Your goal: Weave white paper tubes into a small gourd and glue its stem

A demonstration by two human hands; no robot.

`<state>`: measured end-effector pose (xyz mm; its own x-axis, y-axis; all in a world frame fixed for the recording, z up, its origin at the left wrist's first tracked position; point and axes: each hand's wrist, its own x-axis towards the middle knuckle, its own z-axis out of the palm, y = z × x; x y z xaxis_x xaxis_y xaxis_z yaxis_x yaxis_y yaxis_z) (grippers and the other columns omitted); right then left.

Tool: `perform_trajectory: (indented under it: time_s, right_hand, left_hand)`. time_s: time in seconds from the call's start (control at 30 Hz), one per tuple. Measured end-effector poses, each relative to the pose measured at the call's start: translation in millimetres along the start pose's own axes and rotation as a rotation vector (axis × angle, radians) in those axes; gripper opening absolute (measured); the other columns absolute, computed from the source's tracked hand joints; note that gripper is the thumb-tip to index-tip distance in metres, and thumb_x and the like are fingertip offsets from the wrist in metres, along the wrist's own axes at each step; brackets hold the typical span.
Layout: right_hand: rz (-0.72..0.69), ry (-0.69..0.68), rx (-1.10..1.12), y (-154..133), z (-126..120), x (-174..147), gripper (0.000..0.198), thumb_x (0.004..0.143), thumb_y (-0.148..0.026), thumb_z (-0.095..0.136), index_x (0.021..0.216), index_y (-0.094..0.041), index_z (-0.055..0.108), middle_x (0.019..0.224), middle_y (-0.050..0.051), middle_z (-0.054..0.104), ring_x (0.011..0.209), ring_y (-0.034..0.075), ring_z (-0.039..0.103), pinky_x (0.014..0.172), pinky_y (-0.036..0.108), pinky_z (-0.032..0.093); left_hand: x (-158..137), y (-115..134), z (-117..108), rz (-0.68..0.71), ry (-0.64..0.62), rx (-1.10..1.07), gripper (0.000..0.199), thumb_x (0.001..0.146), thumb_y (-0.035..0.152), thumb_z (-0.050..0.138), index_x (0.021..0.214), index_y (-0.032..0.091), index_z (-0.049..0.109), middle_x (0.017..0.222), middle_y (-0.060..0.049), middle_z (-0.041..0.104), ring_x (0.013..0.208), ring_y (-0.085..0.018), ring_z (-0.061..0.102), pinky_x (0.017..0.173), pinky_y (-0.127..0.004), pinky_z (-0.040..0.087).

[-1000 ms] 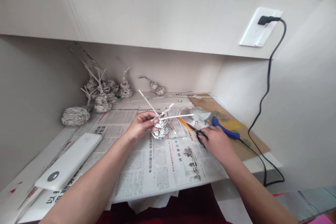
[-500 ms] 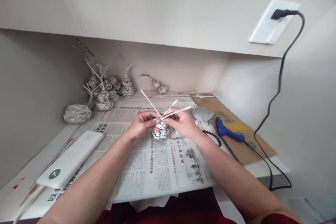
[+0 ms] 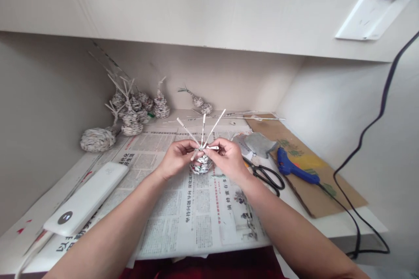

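A small woven paper gourd (image 3: 202, 166) stands on the newspaper in front of me, with several rolled paper strips (image 3: 204, 130) fanning up and outward from its top. My left hand (image 3: 178, 157) pinches the gourd's upper left side, thumb and fingers closed by the base of the strips. On the other side my right hand (image 3: 228, 156) grips a short strip bent toward the right, its thumb pressed at the gourd's top. The fingers partly hide the upper weave.
Newspaper (image 3: 166, 218) covers the tabletop. To the right lie black-handled scissors (image 3: 270, 178), a grey cloth-like piece (image 3: 261, 144) and a blue glue gun (image 3: 293, 166) on cardboard (image 3: 340, 196). A white power bank (image 3: 88, 198) lies left; finished-looking woven gourds (image 3: 131, 122) stand at the back left.
The strips have spread: one now stands upright, and another is folded low to the right by my right hand. The view has shifted slightly, showing more of the scissors.
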<state>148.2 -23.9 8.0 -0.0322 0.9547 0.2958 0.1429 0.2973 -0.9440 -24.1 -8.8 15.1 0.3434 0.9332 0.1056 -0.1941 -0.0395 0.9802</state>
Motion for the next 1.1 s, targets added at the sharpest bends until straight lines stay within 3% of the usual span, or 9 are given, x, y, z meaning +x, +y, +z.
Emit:
perform_trajectory:
  time_s: [0.27, 0.53, 0.73, 0.83, 1.1]
  right_hand:
    - [0.067, -0.033, 0.153, -1, -2, -1, 0.022, 0.074, -0.038, 0.072, 0.073, -0.019, 0.062, 0.066, -0.002, 0.063, 0.058, 0.012, 0.056, 0.056, 0.024, 0.045]
    - [0.119, -0.037, 0.272, -5, 5, -3, 0.028, 0.07, -0.044, 0.073, 0.073, -0.02, 0.06, 0.061, -0.004, 0.058, 0.05, 0.009, 0.048, 0.048, 0.022, 0.041]
    - [0.049, 0.044, 0.226, 1, 10, -7, 0.024, 0.074, -0.043, 0.071, 0.075, -0.021, 0.062, 0.058, -0.006, 0.054, 0.045, 0.008, 0.043, 0.043, 0.021, 0.036]
    - [0.082, 0.043, 0.292, 2, 11, -7, 0.025, 0.073, -0.042, 0.073, 0.074, -0.021, 0.06, 0.055, -0.007, 0.051, 0.043, 0.007, 0.043, 0.041, 0.021, 0.034]
    - [0.291, 0.083, 0.526, -12, 12, -9, 0.033, 0.055, -0.039, 0.084, 0.07, -0.019, 0.063, 0.066, -0.004, 0.062, 0.056, 0.009, 0.055, 0.052, 0.022, 0.05]
  left_hand:
    - [3, -17, -1, 0.045, 0.053, -0.004, 0.032, 0.058, 0.026, 0.086, 0.082, 0.015, 0.068, 0.083, -0.004, 0.071, 0.066, -0.016, 0.065, 0.054, -0.026, 0.057]
    - [1, -17, 5, 0.137, 0.161, 0.066, 0.03, 0.064, 0.029, 0.083, 0.086, 0.017, 0.065, 0.091, -0.004, 0.07, 0.074, -0.016, 0.065, 0.056, -0.022, 0.055]
    - [0, -16, 5, 0.183, 0.122, 0.065, 0.028, 0.068, 0.029, 0.08, 0.085, 0.017, 0.062, 0.09, -0.003, 0.067, 0.074, -0.015, 0.063, 0.05, -0.02, 0.055]
    - [-1, -16, 3, 0.192, 0.098, 0.065, 0.028, 0.068, 0.029, 0.079, 0.086, 0.017, 0.061, 0.086, -0.002, 0.065, 0.07, -0.014, 0.062, 0.046, -0.019, 0.054]
    - [-2, -15, 4, 0.15, 0.101, 0.007, 0.032, 0.066, 0.028, 0.08, 0.088, 0.017, 0.059, 0.086, -0.003, 0.066, 0.069, -0.016, 0.065, 0.046, -0.024, 0.058]
